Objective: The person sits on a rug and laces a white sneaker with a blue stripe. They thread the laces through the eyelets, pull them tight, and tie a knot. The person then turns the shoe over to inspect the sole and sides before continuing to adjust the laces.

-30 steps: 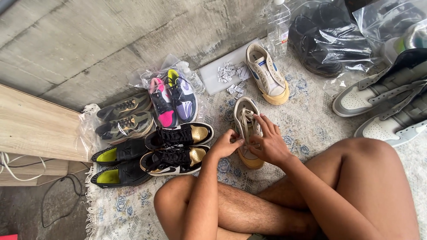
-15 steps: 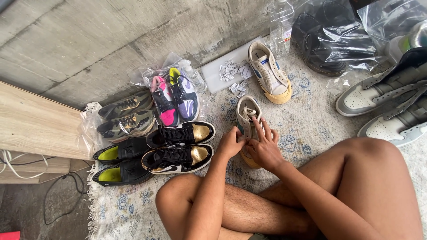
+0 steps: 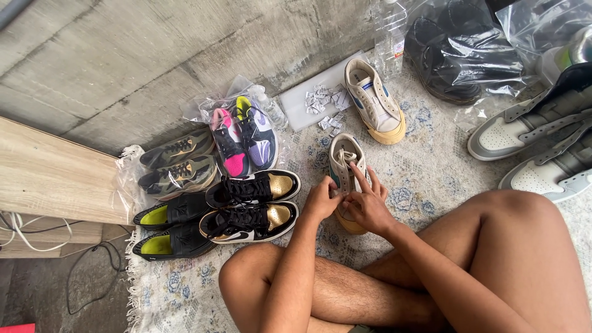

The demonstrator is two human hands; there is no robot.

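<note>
Fingers of both hands meet over the laces of a cream canvas low-top sneaker with a blue lining and yellowish sole (image 3: 343,169), which lies on a pale patterned rug (image 3: 425,179) just in front of the person's crossed bare legs. Its toe points away from the person.

The left hand (image 3: 322,200) comes in from below, its forearm rising from between the knees; its fingers are curled together and pinch at the lace near the shoe's middle. The right hand (image 3: 368,203) crosses in from the right over the thigh, wrist bent. Its fingers are partly spread, the forefinger stretched forward along the lacing and the others fanned loosely over the shoe's heel end. Whether the right hand grips a lace or only presses on it cannot be told.

The matching second cream sneaker (image 3: 374,102) sits farther off on the rug, well apart. Just left of the hands lies a pair of black shoes with shiny gold toes (image 3: 253,203), and beyond them black shoes with neon yellow insoles (image 3: 163,228). Pink and purple trainers in a clear plastic bag (image 3: 243,132) rest near the grey concrete wall (image 3: 123,68).
</note>
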